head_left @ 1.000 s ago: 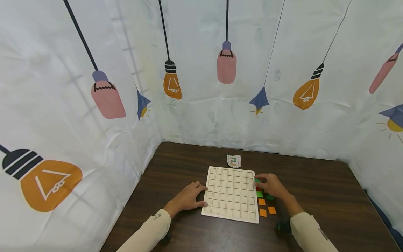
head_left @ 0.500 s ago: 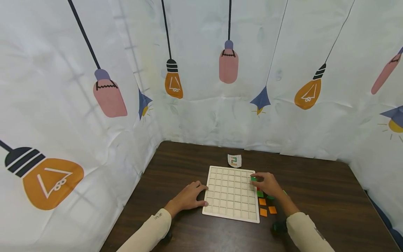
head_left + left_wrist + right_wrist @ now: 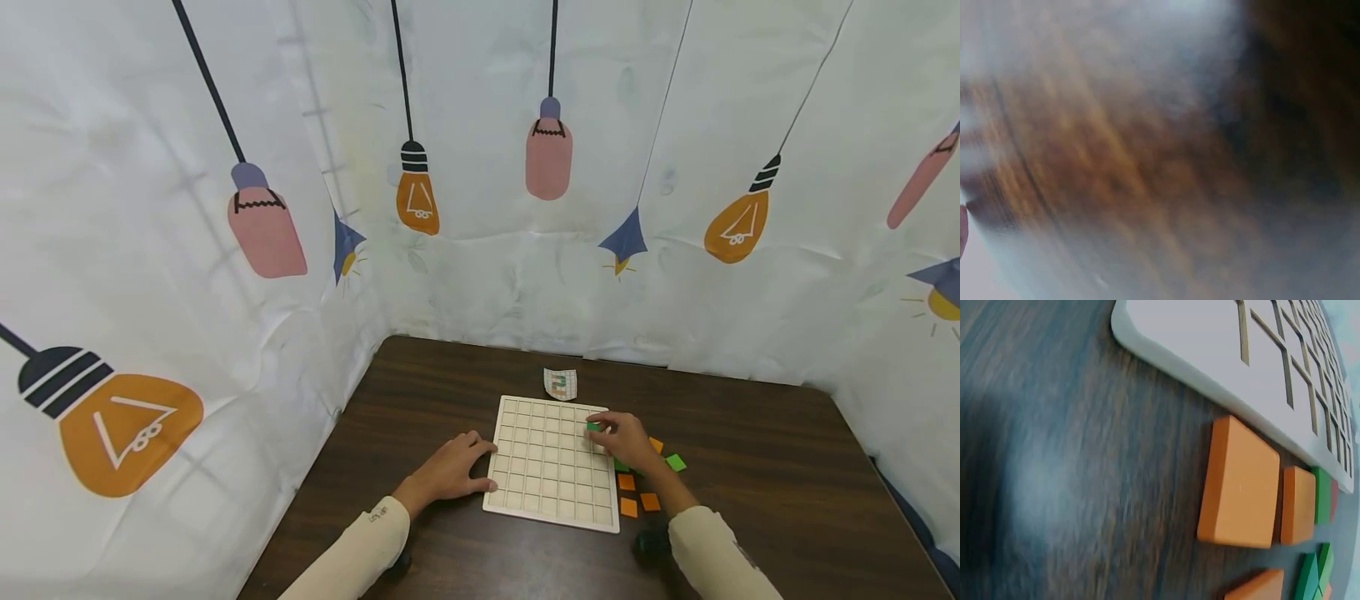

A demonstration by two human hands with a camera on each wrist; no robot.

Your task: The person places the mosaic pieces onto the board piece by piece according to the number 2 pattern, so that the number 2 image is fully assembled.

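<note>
A cream board (image 3: pixel 555 462) with a grid of square cells lies flat on the dark wooden table. At its left edge, my left hand (image 3: pixel 448 473) touches the rim with spread thumb and fingers. Over the upper right cells, my right hand (image 3: pixel 626 439) pinches a small green tile (image 3: pixel 593 427) between thumb and fingers; whether the tile touches the board, I cannot tell. The right wrist view shows the board's corner (image 3: pixel 1191 347) and a thick orange square tile (image 3: pixel 1244 487), but not the hand. The left wrist view is mostly blurred.
Right of the board lie loose orange tiles (image 3: pixel 628 507), a light green tile (image 3: pixel 676 462) and others partly under the right arm. A red tile (image 3: pixel 1334 499) shows in the right wrist view. Behind the board is a small printed grid card (image 3: pixel 560 384). Printed white sheets (image 3: pixel 487 283) surround the table.
My right hand has lifted the green tile from beside the board and carried it left over the right-hand cells. The left hand has stayed at the board's left edge.
</note>
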